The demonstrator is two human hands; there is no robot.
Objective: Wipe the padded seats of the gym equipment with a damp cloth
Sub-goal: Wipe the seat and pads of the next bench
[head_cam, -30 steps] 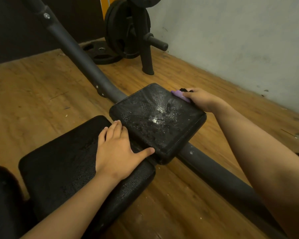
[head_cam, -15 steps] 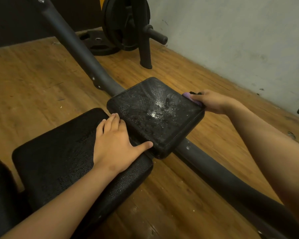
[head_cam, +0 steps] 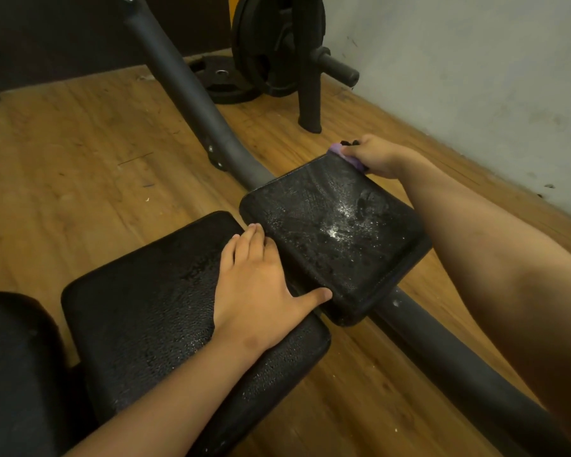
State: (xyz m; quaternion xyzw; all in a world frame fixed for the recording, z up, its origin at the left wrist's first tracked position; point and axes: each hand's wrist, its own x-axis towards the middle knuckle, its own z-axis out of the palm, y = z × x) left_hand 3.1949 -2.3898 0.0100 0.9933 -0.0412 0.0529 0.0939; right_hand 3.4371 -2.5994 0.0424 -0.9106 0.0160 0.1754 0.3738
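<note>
I am gripping the purple cloth in my right hand at the small pad's far corner, bracing my flat left hand on the larger pad, wanting firm, overlapping strokes.

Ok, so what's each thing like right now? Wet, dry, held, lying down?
small pad: wet, beaded with droplets.
big pad: damp, with droplets by the left hand.
cloth: bunched, gripped at the small pad's far corner.
left hand: flat, resting on the big pad.
right hand: grips the cloth.
rack plates: upright on their stand.
floor plate: lying flat.
</note>
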